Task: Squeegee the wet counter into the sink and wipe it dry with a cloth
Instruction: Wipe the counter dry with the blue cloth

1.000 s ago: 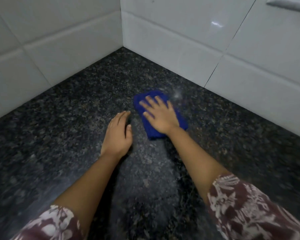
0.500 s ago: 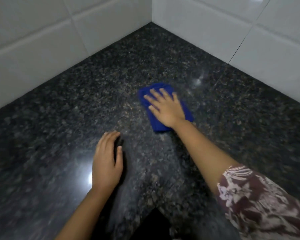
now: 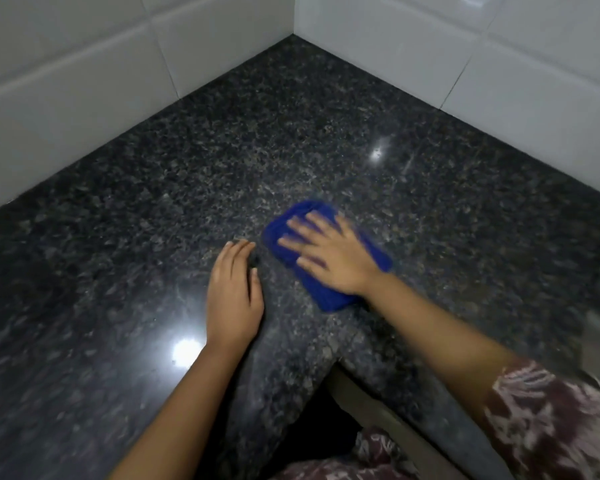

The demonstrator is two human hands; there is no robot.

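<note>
**Drying pass under way**

Fingers (image 3: 291,242) of right hand (image 3: 336,258) splayed flat, pressing blue cloth (image 3: 329,299) onto dark desk (image 3: 222,150), short of the tiled corner (image 3: 293,15). Left hand (image 3: 234,292) flat beside, holding nothing. Step: wiping dry. Next, probably: sweeping onward under even pressure.

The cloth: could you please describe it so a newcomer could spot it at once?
A dark speckled counter meets white tiled walls in a corner. Nearer the person, the right hand presses flat on a folded cloth, the left hand resting on bare stone beside it. It is the only bright blue thing in view.
</note>
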